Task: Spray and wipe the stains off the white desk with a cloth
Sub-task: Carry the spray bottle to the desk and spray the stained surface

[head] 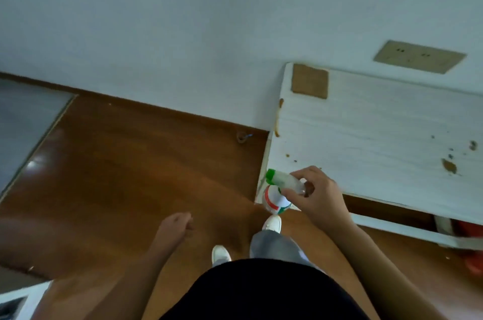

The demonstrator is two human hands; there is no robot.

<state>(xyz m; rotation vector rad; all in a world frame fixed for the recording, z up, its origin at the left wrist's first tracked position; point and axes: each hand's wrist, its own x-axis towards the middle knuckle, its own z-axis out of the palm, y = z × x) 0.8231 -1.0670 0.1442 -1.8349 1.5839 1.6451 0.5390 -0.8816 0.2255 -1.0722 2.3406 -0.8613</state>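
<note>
I see right hand (317, 198) gripping the spray bottle (274, 197) by the white desk (366, 123) corner; left hand (175, 225) hangs loose.

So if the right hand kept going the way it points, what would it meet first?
Likely the near left corner of the desk. The right hand, gripping the bottle, points across it; depth is unclear, so it might pass above.

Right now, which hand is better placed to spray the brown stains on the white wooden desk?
The right hand: it grips the green-capped plastic spray bottle at the white desk corner, near brown stains. The left hand hangs empty over the floor.
</note>
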